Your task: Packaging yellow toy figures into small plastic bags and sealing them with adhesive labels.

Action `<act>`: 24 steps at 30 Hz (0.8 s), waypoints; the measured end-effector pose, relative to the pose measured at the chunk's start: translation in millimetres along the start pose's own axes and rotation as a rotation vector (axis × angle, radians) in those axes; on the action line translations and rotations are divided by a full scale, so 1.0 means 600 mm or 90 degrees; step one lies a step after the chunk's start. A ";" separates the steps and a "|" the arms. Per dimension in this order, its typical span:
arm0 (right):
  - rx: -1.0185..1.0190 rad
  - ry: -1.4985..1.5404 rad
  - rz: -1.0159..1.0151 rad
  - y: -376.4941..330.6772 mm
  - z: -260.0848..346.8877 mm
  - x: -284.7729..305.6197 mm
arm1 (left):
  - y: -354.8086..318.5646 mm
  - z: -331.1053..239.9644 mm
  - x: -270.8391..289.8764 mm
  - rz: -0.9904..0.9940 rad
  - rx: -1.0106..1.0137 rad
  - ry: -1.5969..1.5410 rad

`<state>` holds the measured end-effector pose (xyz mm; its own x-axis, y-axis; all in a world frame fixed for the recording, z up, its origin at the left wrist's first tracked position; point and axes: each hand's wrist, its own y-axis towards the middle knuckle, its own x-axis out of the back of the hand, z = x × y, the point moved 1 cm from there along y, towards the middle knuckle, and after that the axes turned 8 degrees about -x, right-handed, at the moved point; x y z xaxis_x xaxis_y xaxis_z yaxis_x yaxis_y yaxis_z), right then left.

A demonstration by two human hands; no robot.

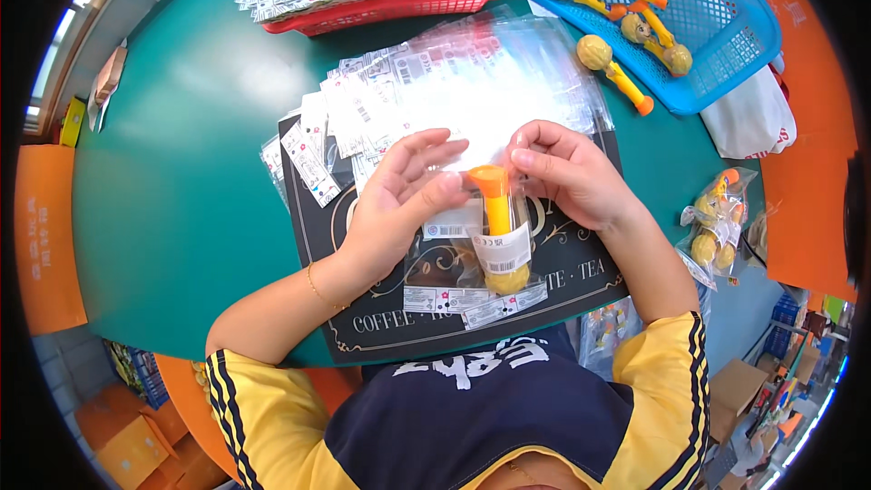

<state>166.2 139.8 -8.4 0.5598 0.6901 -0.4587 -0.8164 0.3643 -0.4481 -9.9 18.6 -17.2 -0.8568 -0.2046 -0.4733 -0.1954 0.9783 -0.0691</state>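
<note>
A yellow toy (498, 209) with a round head and a flared orange end lies in a clear plastic bag (533, 231) with white labels, head toward me. My left hand (408, 186) is beside its orange end, fingers and thumb apart, nothing visibly gripped. At the bag's upper right edge, the thumb and forefinger of my right hand (572, 172) are pinched together on the clear film. Another flat labelled bag (449, 227) lies beneath, partly covered. Both rest on a black printed mat (376, 334).
Beyond my hands lies a glary pile of clear bags (408, 73). A red basket (390, 14) holds more bags, and a blue basket (726, 27) holds several yellow toys. One loose toy (617, 77) lies beside it. Bagged toys (719, 227) sit at the right edge of the green table (181, 191).
</note>
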 end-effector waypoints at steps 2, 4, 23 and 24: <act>0.015 0.002 0.017 -0.002 -0.001 -0.003 | 0.001 -0.001 0.006 0.028 0.078 0.059; 0.000 0.014 -0.003 -0.003 -0.003 -0.004 | 0.004 0.000 0.006 0.027 0.108 0.044; -0.018 0.055 0.049 0.003 -0.018 -0.009 | 0.004 0.011 0.023 0.038 0.020 -0.067; -0.012 0.049 0.062 0.002 -0.017 -0.013 | 0.004 0.009 0.021 0.028 0.027 -0.085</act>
<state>162.5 128.8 -13.0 0.4882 0.6715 -0.5575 -0.8648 0.2863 -0.4125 -18.7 18.6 -28.3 -0.7926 -0.1582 -0.5889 -0.1368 0.9873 -0.0811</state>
